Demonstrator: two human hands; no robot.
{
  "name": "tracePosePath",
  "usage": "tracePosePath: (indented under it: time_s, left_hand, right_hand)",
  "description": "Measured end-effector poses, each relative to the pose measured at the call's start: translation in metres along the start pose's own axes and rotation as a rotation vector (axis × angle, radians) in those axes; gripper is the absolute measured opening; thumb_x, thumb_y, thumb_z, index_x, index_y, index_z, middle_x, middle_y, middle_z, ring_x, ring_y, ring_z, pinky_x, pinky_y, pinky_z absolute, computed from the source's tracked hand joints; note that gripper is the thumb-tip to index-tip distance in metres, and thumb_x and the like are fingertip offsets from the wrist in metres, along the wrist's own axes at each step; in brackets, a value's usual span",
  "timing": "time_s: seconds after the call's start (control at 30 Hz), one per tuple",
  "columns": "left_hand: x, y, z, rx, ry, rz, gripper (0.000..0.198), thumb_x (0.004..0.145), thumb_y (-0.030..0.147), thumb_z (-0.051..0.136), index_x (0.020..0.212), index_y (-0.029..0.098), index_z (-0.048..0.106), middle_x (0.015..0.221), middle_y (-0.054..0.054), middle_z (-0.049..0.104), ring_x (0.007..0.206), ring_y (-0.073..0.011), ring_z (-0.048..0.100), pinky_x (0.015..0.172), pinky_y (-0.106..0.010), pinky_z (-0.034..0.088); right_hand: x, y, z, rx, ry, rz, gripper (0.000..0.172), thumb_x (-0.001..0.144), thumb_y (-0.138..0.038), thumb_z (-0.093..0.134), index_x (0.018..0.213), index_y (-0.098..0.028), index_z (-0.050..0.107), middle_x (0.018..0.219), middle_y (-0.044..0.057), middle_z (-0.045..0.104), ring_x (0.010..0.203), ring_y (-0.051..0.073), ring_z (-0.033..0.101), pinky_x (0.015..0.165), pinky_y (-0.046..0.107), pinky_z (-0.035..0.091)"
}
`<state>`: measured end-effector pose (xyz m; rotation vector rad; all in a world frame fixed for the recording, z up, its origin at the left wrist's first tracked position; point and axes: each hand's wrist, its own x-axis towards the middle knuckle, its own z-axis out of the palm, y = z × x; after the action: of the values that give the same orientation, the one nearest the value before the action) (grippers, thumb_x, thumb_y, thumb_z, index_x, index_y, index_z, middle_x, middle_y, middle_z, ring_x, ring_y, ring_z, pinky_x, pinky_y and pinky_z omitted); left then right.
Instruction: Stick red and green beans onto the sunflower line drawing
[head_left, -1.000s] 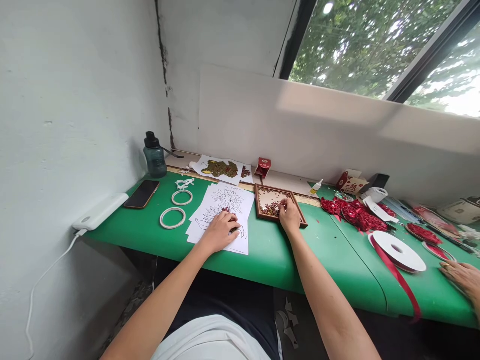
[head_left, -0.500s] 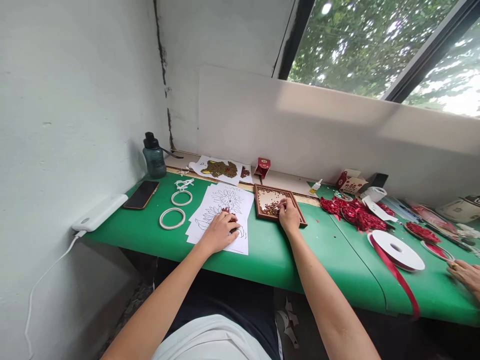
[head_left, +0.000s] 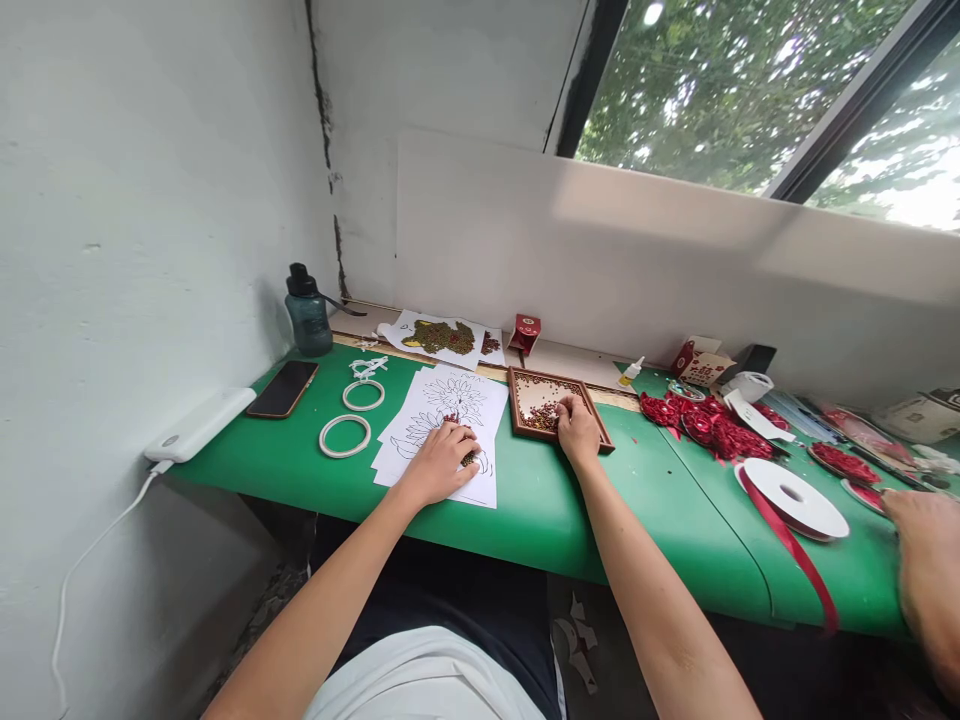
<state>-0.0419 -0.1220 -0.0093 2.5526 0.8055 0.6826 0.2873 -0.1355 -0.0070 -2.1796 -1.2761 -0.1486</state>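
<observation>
My left hand (head_left: 441, 465) lies flat, fingers spread, on a sheet of paper (head_left: 481, 492) printed with flower outlines. Small red and dark beads or seeds (head_left: 468, 459) show by its fingertips, partly hidden under the hand. My right hand (head_left: 579, 430) reaches into a shallow brown wooden tray (head_left: 514, 408), its fingers pinched together over a heap of reddish-brown beads or seeds (head_left: 541, 416). Whatever sits between those fingertips is too small to make out.
To the left are two white rings (head_left: 345, 437), a phone (head_left: 283, 389), a bottle (head_left: 308, 318) and a power bank (head_left: 199, 425). Rightward lie a ribbon spool (head_left: 814, 508), red ribbon pieces (head_left: 720, 428) and a glue bottle (head_left: 631, 372). Another person's hand (head_left: 926, 530) is at the right edge.
At the right edge, the other person's hand has moved left and further into view, now at the ring there. Both my hands stay in nearly the same place.
</observation>
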Motion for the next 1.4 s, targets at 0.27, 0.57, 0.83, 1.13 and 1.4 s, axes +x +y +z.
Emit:
tracePosePath:
  time_s: [0.27, 0.57, 0.83, 1.13, 1.4]
  left_hand:
    - [0.0, 0.0, -0.001, 0.006, 0.003, -0.004, 0.021, 0.098, 0.031, 0.062, 0.117, 0.026, 0.068, 0.13, -0.005, 0.064, 0.126, -0.0281, 0.053, 0.106, -0.047, 0.047]
    - [-0.001, 0.0, 0.001, -0.05, 0.047, -0.022, 0.018, 0.101, 0.027, 0.059, 0.1, 0.026, 0.077, 0.127, -0.004, 0.065, 0.124, -0.0264, 0.053, 0.108, -0.048, 0.047]
    - [-0.001, 0.001, 0.001, -0.077, 0.08, -0.018, 0.018, 0.099, 0.025, 0.061, 0.101, 0.026, 0.079, 0.124, -0.004, 0.066, 0.121, -0.0261, 0.054, 0.108, -0.048, 0.048]
    - [-0.001, 0.001, 0.002, -0.04, 0.114, 0.026, 0.019, 0.099, 0.027, 0.063, 0.095, 0.029, 0.082, 0.122, -0.003, 0.069, 0.121, -0.026, 0.054, 0.108, -0.047, 0.048]
    - [0.0, 0.003, -0.001, -0.005, 0.09, 0.021, 0.02, 0.098, 0.027, 0.064, 0.089, 0.029, 0.082, 0.125, -0.003, 0.069, 0.121, -0.0278, 0.055, 0.106, -0.05, 0.05]
  right_hand:
    - [0.002, 0.003, 0.002, -0.01, -0.001, -0.003, 0.022, 0.101, -0.032, 0.047, 0.111, -0.022, 0.064, 0.095, 0.009, 0.069, 0.08, 0.024, 0.058, 0.066, 0.03, 0.029]
    - [0.001, 0.003, 0.001, 0.069, 0.009, -0.006, 0.02, 0.099, -0.032, 0.048, 0.107, -0.021, 0.063, 0.096, 0.01, 0.069, 0.081, 0.024, 0.06, 0.068, 0.03, 0.033]
    - [-0.01, -0.039, -0.017, 0.294, -0.001, -0.193, 0.02, 0.094, -0.036, 0.046, 0.096, -0.022, 0.059, 0.093, 0.009, 0.07, 0.084, 0.024, 0.062, 0.077, 0.034, 0.046]
    - [-0.104, -0.093, 0.014, 0.372, -0.215, -0.478, 0.01, 0.095, -0.022, 0.054, 0.094, -0.026, 0.064, 0.101, 0.006, 0.072, 0.102, 0.029, 0.059, 0.09, 0.043, 0.048]
    - [-0.109, -0.096, 0.016, 0.321, -0.212, -0.489, 0.017, 0.094, -0.015, 0.054, 0.097, -0.026, 0.067, 0.103, 0.007, 0.071, 0.106, 0.031, 0.053, 0.093, 0.046, 0.046]
